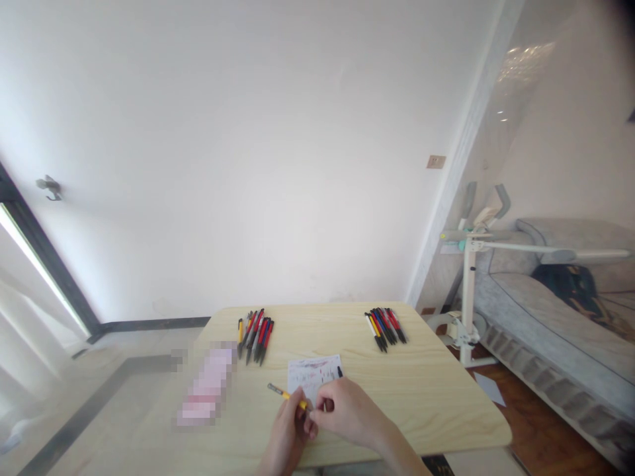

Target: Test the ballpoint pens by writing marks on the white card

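Left hand (292,423) is working above the near edge of the pale wood-grain table (407,396), about mid-width; fingers are gripping a slim yellow-barrelled pen with a grey end (286,395). Pen is lying diagonally in the grip, grey end pointing toward the far left corner, other end running into the right fingers. Right hand (350,410) is sitting just beside it, thumb and index pinching at that end; whether a loose part is sitting between those fingertips is too small to tell. Short black piece (340,371) is poking up just past the right knuckles; can't tell if it's being held or just lying behind. White paper sheet with dark and reddish marks (307,371) is lying flat beyond both hands, partly covered by them. Row of red, black, grey and yellow pens (258,336) is lying by the far left corner, tips toward the near edge. Second row of white, yellow, blue, red and black pens (385,327) is lying by the far right corner, roughly parallel to each other. Pinkish patch at the left edge (206,387) is showing pixelated, can't identify.
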`<state>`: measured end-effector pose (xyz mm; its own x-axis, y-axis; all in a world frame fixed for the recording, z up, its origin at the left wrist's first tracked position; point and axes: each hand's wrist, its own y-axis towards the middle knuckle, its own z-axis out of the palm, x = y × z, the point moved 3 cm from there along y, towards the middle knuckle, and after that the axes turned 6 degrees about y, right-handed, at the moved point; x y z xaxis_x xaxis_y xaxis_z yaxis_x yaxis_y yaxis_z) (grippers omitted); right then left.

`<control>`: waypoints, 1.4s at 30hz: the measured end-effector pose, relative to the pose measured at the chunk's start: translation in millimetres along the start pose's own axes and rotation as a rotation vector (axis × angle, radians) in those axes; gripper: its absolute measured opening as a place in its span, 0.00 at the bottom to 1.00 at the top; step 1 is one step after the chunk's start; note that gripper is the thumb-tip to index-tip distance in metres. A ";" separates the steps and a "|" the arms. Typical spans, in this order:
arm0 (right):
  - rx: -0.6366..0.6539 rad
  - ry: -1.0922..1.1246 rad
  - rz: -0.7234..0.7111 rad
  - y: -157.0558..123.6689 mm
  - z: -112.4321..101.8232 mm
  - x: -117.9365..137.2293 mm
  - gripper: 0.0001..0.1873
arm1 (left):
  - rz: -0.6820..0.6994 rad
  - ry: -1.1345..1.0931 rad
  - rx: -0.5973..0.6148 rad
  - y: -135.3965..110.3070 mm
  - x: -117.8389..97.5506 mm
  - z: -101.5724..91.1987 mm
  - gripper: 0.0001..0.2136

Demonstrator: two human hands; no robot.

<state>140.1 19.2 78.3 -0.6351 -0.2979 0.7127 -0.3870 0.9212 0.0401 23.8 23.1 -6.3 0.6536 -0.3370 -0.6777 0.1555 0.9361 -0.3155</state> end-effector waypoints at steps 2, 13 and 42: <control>-0.004 -0.009 0.000 -1.6 -0.6 0.9 0.07 | -0.002 0.008 0.019 -0.1 0.3 0.3 0.16; 0.048 0.067 0.023 -8.8 -3.1 1.5 0.06 | -0.010 0.035 0.027 -2.0 -1.9 2.7 0.19; 0.050 0.126 0.060 -26.5 -7.9 -9.6 0.05 | 0.006 -0.013 0.093 -1.6 -1.9 3.5 0.17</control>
<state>161.7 -0.3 75.9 -0.5700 -0.2061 0.7954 -0.3856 0.9219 -0.0374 24.8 22.6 -2.2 0.6640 -0.3304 -0.6708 0.2188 0.9437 -0.2482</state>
